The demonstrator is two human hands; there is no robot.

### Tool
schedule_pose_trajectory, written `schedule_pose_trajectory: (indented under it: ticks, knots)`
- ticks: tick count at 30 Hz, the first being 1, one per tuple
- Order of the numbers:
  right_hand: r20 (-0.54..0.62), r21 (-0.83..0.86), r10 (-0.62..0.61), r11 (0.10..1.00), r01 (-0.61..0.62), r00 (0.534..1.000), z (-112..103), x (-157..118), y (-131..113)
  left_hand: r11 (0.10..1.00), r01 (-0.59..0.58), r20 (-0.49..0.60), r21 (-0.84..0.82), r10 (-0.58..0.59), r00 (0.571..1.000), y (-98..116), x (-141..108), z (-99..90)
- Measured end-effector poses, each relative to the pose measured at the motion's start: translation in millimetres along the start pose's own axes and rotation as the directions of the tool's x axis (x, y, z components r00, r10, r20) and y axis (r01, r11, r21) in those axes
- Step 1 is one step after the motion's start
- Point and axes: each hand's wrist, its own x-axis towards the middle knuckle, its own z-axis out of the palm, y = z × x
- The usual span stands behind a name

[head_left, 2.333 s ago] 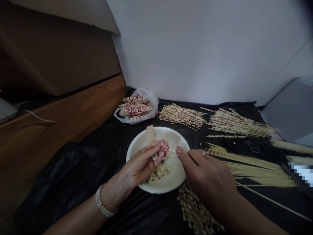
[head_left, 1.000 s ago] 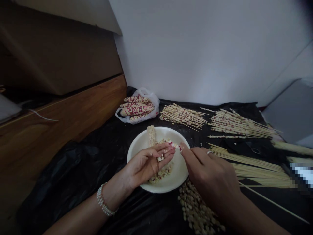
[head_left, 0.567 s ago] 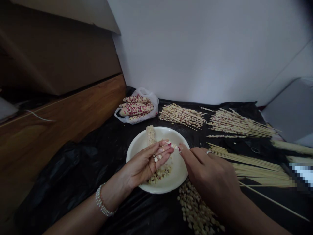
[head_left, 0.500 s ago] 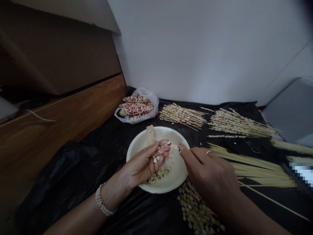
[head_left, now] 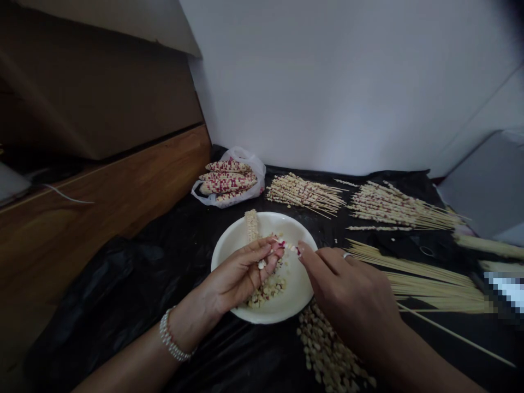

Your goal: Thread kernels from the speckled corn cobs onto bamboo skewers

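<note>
Right hand point(head_left: 341, 284) grips a thin skewer of red-and-white corn kernels point(head_left: 290, 247); left hand point(head_left: 240, 272) holds white kernels point(head_left: 261, 264) near its tip — likely threading, next needing careful alignment

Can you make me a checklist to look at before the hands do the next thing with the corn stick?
1. Corn stick gripped: ok, the right hand pinches it.
2. Kernel in the left hand: ok, a white kernel sits in its curled fingers.
3. Stick's tip clear of the left fingers: cannot tell, they hide that end.
4. Bowl underneath: ok, it is below the corn stick.
5. Loose bits all inside the bowl: not ok, a pale pile lies on the black plastic.
6. Bare sticks nearby: ok, they lie on the right.
</note>
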Motion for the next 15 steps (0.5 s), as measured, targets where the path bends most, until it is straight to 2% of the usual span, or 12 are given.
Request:
schedule_pose_trajectory:
  ticks: [10,15]
  knots:
    - [0.013,-0.003,-0.006,1.000,0.006,1.000,1.9,-1.0,0.8,1.000,-0.003,-0.040,0.005,0.003,0.999,1.9,-0.1,1.3]
    - [0.034,-0.005,-0.010,1.000,0.010,0.999,1.1,-1.4,0.7,1.000,-0.017,-0.021,-0.001,0.017,1.000,1.6,-1.3,2.5]
